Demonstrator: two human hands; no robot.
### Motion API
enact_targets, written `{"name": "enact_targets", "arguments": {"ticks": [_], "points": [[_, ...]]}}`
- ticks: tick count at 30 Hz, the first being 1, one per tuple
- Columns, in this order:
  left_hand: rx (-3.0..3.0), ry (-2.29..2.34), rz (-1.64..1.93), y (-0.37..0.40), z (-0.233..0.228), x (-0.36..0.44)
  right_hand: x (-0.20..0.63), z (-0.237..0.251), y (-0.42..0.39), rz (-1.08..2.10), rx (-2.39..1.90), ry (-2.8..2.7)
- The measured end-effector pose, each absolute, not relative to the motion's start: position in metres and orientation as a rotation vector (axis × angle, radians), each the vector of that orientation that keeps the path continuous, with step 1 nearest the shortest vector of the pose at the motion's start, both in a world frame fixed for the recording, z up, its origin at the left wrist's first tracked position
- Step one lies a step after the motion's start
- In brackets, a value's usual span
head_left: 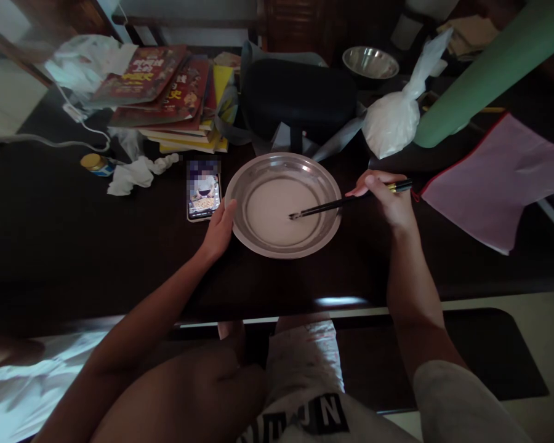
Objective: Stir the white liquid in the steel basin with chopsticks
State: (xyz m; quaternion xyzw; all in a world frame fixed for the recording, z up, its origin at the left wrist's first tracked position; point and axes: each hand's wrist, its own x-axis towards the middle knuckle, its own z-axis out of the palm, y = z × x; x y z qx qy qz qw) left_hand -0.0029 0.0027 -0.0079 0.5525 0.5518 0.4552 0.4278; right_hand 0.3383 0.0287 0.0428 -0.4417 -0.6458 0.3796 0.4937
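Note:
A wide steel basin (242, 241) stands on the dark table, with a smooth whitish layer (272, 209) across its bottom; whether it is liquid or powder I cannot tell. My left hand (221, 229) grips the basin's left rim, thumb over the edge. Over the right side, my right hand (390, 195) is closed around a pair of black chopsticks (327, 206) with gold-marked upper ends. Their tips reach into the whitish stuff and carry some of it. Just left of the basin lies a phone (204, 200) with a lit, partly blurred picture.
Behind the basin sit a black case (300, 92), a stack of books (166, 101) and a knotted bag of white powder (390, 126). A green roll (484, 80) and a pink zip pouch (498, 178) lie right. Crumpled tissue (132, 176) and a small jar (96, 164) are left.

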Motion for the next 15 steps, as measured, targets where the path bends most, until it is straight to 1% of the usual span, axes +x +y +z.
{"name": "enact_targets", "arguments": {"ticks": [4,6,10,15], "points": [[1.353,1.386,1.163,0.0035,-0.0107,-0.0036,0.3344,0.0423,0.0283,1.0,-1.049,-1.69],[1.335,1.384,1.173,0.0035,-0.0117,-0.0035,0.3332,0.042,0.0289,0.953,-1.06,-1.728],[1.321,1.373,1.155,0.0035,-0.0121,-0.003,0.3364,0.041,0.0299,0.871,-1.08,-1.619],[1.344,1.387,1.142,0.0037,-0.0111,-0.0029,0.3344,0.0412,0.0293,0.975,-1.06,-1.709]]}}
